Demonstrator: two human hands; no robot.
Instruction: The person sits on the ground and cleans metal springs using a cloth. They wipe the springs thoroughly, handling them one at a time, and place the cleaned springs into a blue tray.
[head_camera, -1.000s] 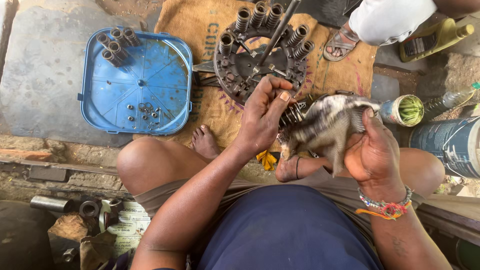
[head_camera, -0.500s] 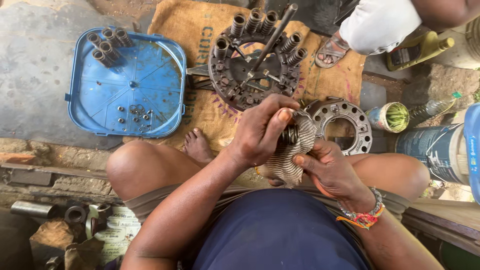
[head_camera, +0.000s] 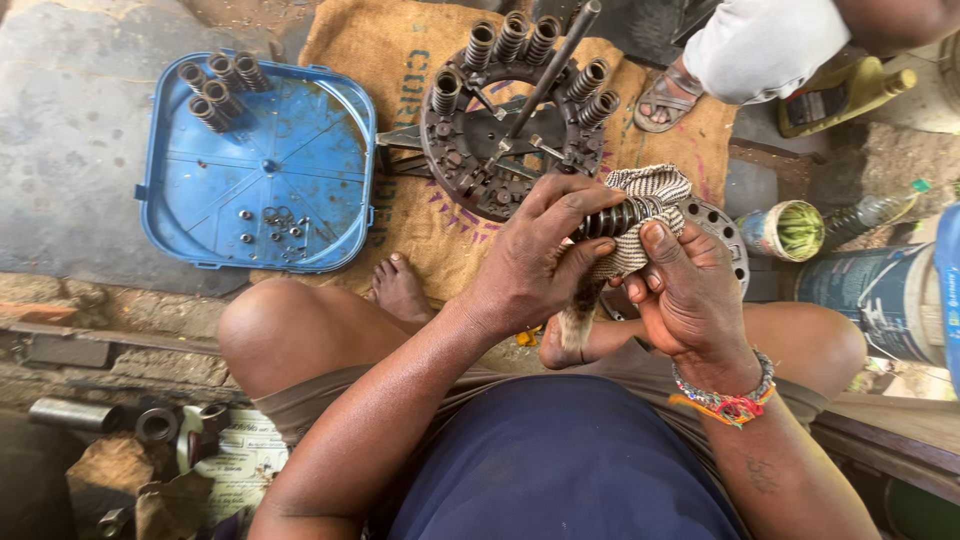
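My left hand (head_camera: 535, 262) grips a dark coil spring (head_camera: 608, 219) between thumb and fingers. My right hand (head_camera: 690, 295) holds a striped rag (head_camera: 650, 195) wrapped around the spring's far end. Both hands meet in front of my chest, above my crossed legs. Just beyond them lies a round metal clutch plate (head_camera: 470, 150) with several coil springs standing around its rim and a long rod (head_camera: 545, 78) leaning across it.
A blue plastic tray (head_camera: 300, 130) at the left holds several springs and small washers. A burlap sack (head_camera: 400, 215) lies under the plate. Another person's knee and sandalled foot (head_camera: 668, 98) are at the top right. A metal ring (head_camera: 725, 235), a tin (head_camera: 790, 230) and a drum (head_camera: 880, 300) sit right.
The rag, spread wide a second ago, is now bunched tight around the spring. My hands have drawn closer together and nearer to me.
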